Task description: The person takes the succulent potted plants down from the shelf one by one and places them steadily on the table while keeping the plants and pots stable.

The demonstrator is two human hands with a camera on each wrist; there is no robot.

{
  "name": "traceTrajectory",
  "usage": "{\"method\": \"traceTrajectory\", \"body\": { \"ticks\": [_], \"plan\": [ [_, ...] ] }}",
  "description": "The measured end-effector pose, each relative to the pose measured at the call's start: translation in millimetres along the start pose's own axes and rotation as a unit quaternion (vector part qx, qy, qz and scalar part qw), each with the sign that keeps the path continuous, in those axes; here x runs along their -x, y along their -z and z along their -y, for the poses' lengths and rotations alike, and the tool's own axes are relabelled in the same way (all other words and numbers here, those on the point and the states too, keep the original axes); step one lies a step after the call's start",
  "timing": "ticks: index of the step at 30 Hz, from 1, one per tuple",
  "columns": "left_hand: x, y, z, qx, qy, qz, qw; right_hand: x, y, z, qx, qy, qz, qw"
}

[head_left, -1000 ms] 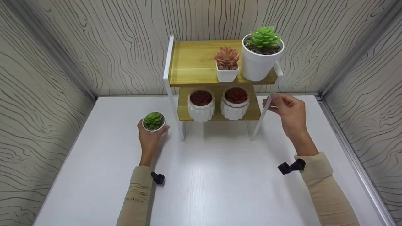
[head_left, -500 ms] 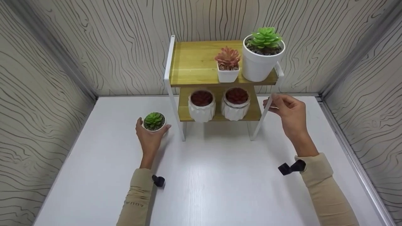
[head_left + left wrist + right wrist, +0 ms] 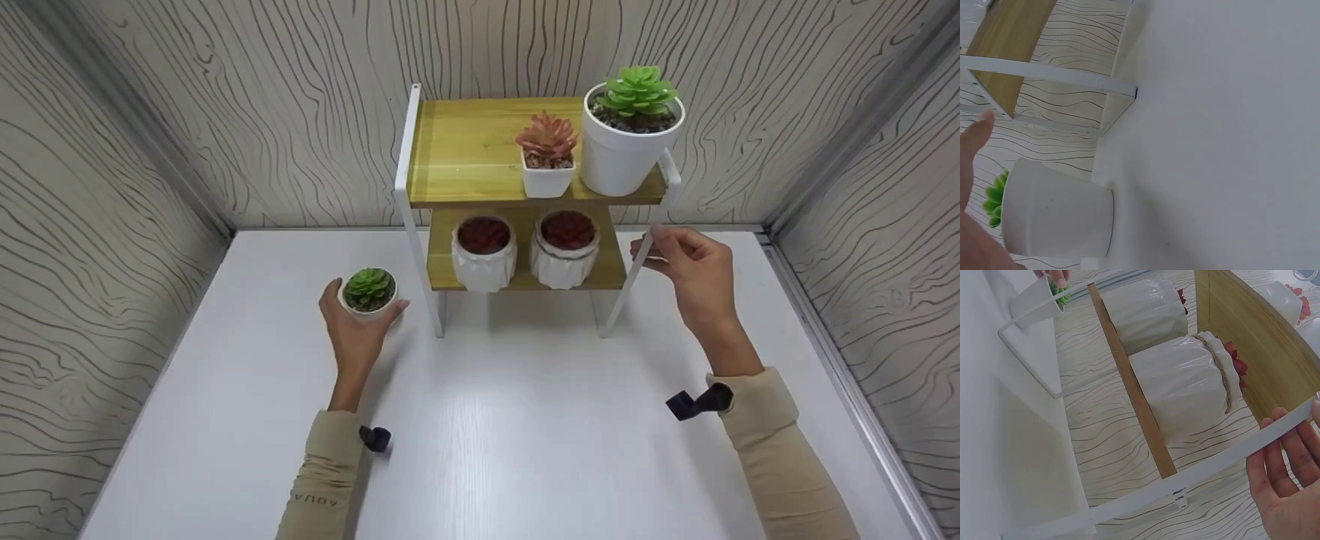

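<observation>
My left hand (image 3: 354, 330) is spread around a small white pot with a green succulent (image 3: 369, 289). In the left wrist view, the white pot (image 3: 1058, 211) stands on the table and the thumb (image 3: 981, 132) is held apart from it. At the right side of a two-tier plant shelf (image 3: 469, 150), my right hand (image 3: 694, 277) pinches the white metal leg. Fingers (image 3: 1297, 458) lie behind the metal bar (image 3: 1230, 453) in the right wrist view; only the thumb's tip shows at the edge.
The upper board bears a red succulent in a square pot (image 3: 548, 180) and a large potted green succulent (image 3: 628, 154). Two ribbed white pots (image 3: 484, 268) with dark red plants stand on the lower board. Wood-patterned walls (image 3: 300, 112) enclose the white table (image 3: 480, 435).
My left hand's fingers have spread wider and drawn slightly back from the small pot, which stays about where it was. The right hand keeps its hold on the shelf leg.
</observation>
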State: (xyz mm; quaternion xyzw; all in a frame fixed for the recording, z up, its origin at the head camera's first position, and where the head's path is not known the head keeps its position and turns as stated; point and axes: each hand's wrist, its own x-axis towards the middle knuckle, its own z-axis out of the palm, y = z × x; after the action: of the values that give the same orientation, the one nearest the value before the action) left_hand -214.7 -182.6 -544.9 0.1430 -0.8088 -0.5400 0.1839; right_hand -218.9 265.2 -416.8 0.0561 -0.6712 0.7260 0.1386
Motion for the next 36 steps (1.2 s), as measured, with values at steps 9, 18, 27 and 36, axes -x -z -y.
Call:
{"method": "traceTrajectory", "body": {
  "ticks": [9,18,27,36],
  "plan": [
    [3.3,6.4,-16.9,-0.026,-0.048,-0.017,0.9984,-0.3,0.5,1.5,-0.007,-0.003,-0.005,1.000],
    [15.1,12.3,-40.7,-0.004,-0.077,-0.017,0.9969,0.9,1.7,2.5,0.003,-0.005,-0.001,1.000],
    [27.2,18.3,-58.4,0.027,-0.140,-0.016,0.9896,2.0,1.7,-0.2,-0.001,-0.008,0.002,1.000],
    [39.4,23.4,-84.1,0.055,-0.164,-0.010,0.9848,0.8,1.1,-2.9,-0.016,-0.003,-0.002,1.000]
  ]
}}
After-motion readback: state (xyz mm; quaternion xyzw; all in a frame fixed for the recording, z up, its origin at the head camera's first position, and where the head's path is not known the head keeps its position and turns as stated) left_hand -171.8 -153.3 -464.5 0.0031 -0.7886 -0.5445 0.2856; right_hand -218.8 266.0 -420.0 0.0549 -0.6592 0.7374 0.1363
